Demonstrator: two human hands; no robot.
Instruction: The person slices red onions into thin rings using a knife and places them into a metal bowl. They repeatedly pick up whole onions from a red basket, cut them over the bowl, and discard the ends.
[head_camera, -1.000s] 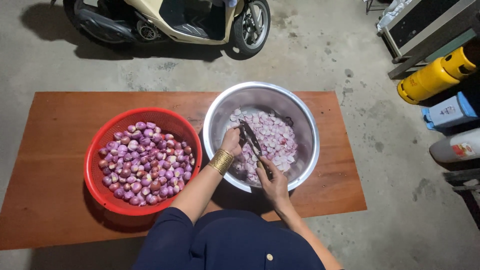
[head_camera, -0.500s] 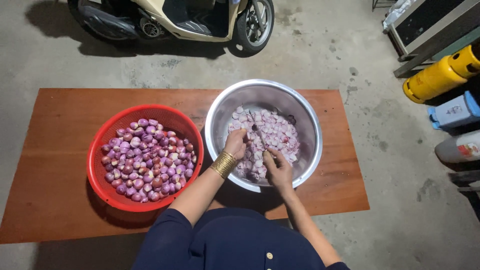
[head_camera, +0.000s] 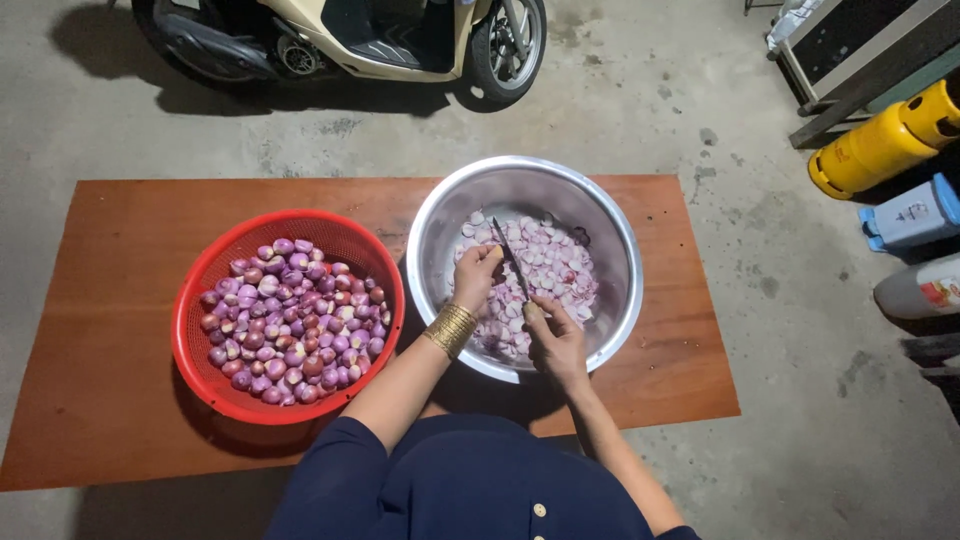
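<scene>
Holding the knife (head_camera: 512, 262) in my right hand (head_camera: 556, 338), fingers closed round its handle, I keep the blade angled up toward my left hand (head_camera: 476, 278), which is pinched shut on a single shallot (head_camera: 492, 253) over the steel bowl (head_camera: 448, 220). Both hands sit inside the bowl's near half, above the heap of cut shallot pieces (head_camera: 560, 275). Risk one: the blade edge lies just beside my left fingertips, and a slip on the smooth skin could carry it into them. Risk two: the shallot is small and gripped only at its end; loose pressure could let it drop among the finished pieces, where it would be hard to pick out. Risk three: the bowl stands near the front edge of the wooden table (head_camera: 120, 250), so a downward push on its near rim could tip it. Left of the bowl, touching it or nearly so, the red basket (head_camera: 215, 255) holds the whole shallots (head_camera: 290, 315). Beyond the bowl, past the table's far edge, a scooter (head_camera: 350, 30) stands on the concrete. Compared with half a second ago, my left hand has risen slightly and the knife blade now shows clearly between the hands; basket and bowl are unmoved.
</scene>
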